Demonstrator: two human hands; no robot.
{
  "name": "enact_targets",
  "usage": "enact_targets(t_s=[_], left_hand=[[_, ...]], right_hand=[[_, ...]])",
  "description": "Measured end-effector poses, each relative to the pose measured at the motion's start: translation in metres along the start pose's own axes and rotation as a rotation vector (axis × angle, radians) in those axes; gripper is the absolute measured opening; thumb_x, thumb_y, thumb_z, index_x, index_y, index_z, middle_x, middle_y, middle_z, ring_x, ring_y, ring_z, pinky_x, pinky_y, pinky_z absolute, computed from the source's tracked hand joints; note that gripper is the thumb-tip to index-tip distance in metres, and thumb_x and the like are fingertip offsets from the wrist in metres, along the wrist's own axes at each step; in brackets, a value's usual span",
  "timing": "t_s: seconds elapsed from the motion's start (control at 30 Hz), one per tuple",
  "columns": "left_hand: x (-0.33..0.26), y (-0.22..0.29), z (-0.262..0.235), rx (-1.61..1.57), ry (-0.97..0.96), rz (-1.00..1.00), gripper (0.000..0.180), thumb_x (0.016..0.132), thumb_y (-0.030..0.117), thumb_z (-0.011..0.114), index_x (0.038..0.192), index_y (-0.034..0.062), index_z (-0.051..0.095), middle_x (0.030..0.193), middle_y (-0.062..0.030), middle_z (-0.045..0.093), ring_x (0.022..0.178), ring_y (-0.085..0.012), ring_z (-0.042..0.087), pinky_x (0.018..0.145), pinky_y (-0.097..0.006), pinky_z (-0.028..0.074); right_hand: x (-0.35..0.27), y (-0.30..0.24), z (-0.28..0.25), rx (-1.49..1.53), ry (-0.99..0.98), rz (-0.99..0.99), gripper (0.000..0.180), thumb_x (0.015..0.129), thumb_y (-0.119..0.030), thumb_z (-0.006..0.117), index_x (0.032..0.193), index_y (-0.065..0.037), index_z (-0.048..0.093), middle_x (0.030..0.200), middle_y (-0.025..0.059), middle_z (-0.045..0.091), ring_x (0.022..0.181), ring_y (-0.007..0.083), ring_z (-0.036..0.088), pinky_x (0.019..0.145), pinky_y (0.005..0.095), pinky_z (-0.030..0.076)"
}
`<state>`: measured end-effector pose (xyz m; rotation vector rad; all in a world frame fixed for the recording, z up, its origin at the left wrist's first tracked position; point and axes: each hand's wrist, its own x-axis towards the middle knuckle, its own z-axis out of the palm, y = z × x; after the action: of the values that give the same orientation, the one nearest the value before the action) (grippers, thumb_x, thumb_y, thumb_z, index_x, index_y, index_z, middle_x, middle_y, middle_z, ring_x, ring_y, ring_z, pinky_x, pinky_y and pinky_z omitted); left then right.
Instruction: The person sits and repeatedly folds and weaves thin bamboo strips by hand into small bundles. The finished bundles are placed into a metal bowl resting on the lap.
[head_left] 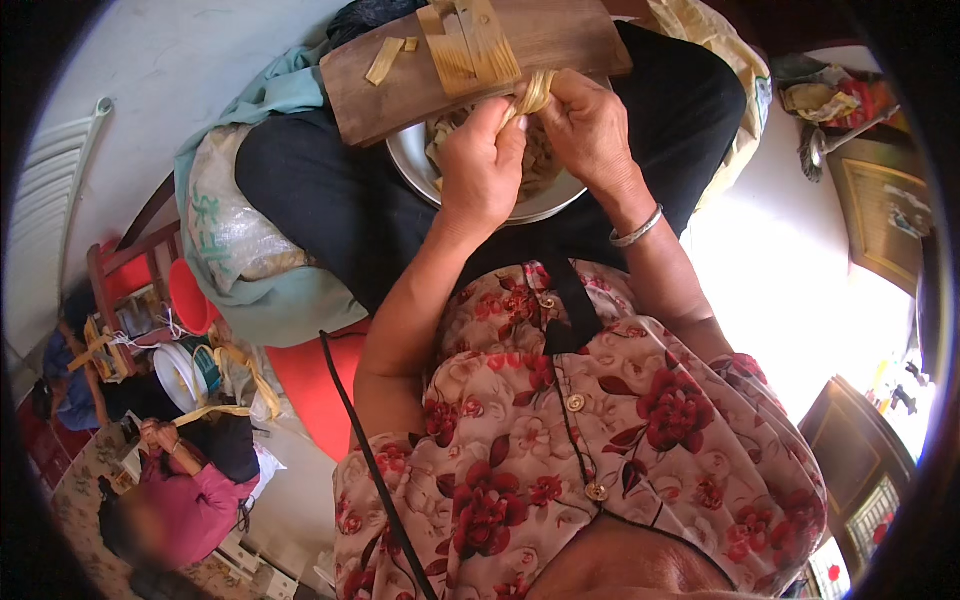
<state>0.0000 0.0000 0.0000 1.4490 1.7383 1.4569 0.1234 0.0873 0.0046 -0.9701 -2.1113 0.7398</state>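
A pale yellow strip bundle (532, 93) sits at twelve o'clock, over a metal bowl (420, 160) on the lap. The left hand (482, 160) and right hand (590, 125) both pinch it closed. A wooden board (400, 85) lies just beyond. Even tension on both sides would likely keep the strips from slipping.

Matt brown wooden board (560, 45), shiny metal bowl (415, 160), pale fibrous strips (470, 45)
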Motion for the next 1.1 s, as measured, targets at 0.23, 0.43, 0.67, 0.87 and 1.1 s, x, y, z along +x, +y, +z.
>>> enact_targets(t_s=[0.23, 0.43, 0.67, 0.87, 1.1], left_hand=[[-0.015, -0.013, 0.004, 0.452, 0.102, 0.454, 0.018, 0.082, 0.006, 0.064, 0.099, 0.0038, 0.063, 0.085, -0.007, 0.063, 0.074, -0.0287, 0.06, 0.063, -0.038, 0.049], [-0.026, -0.022, 0.02, 0.04, 0.078, 0.266, 0.022, 0.083, 0.0, 0.062, 0.106, 0.0005, 0.061, 0.107, -0.0135, 0.063, 0.093, -0.0312, 0.059, 0.082, -0.039, 0.048], [-0.011, 0.01, 0.006, 0.004, -0.126, -0.044, 0.024, 0.088, 0.011, 0.06, 0.109, 0.0005, 0.053, 0.095, -0.017, 0.063, 0.083, -0.0293, 0.062, 0.073, -0.036, 0.049], [0.005, -0.017, 0.014, 0.027, 0.012, -0.109, 0.019, 0.091, 0.017, 0.057, 0.098, -0.0005, 0.056, 0.078, -0.0197, 0.064, 0.074, -0.0355, 0.064, 0.065, -0.039, 0.049], [0.002, 0.001, 0.008, 0.18, -0.08, -0.122, 0.024, 0.094, 0.019, 0.054, 0.102, -0.0029, 0.059, 0.076, -0.0103, 0.062, 0.077, -0.015, 0.06, 0.072, -0.029, 0.048]], right_hand=[[-0.034, 0.027, 0.011, 0.916, -0.434, 0.598, 0.033, 0.094, -0.033, 0.061, 0.095, -0.001, 0.069, 0.086, 0.0021, 0.067, 0.073, 0.011, 0.061, 0.065, 0.0297, 0.051], [-0.042, 0.034, 0.014, 1.627, -0.461, 0.772, 0.029, 0.095, -0.022, 0.058, 0.111, 0.001, 0.064, 0.108, 0.0097, 0.066, 0.101, 0.0183, 0.061, 0.094, 0.0338, 0.048], [-0.034, 0.025, 0.017, 0.789, -0.177, 0.29, 0.017, 0.085, -0.001, 0.059, 0.096, 0.0, 0.071, 0.112, 0.0094, 0.062, 0.104, 0.0195, 0.06, 0.087, 0.0314, 0.049], [-0.021, 0.0, 0.005, 0.23, 0.003, -0.107, 0.01, 0.078, 0.003, 0.061, 0.087, 0.003, 0.066, 0.11, 0.0145, 0.06, 0.102, 0.029, 0.059, 0.089, 0.0344, 0.049], [-0.012, 0.003, 0.005, 0.027, -0.026, -0.192, 0.011, 0.076, 0.0, 0.064, 0.086, 0.003, 0.069, 0.113, 0.0152, 0.061, 0.103, 0.0306, 0.059, 0.09, 0.0375, 0.048]])
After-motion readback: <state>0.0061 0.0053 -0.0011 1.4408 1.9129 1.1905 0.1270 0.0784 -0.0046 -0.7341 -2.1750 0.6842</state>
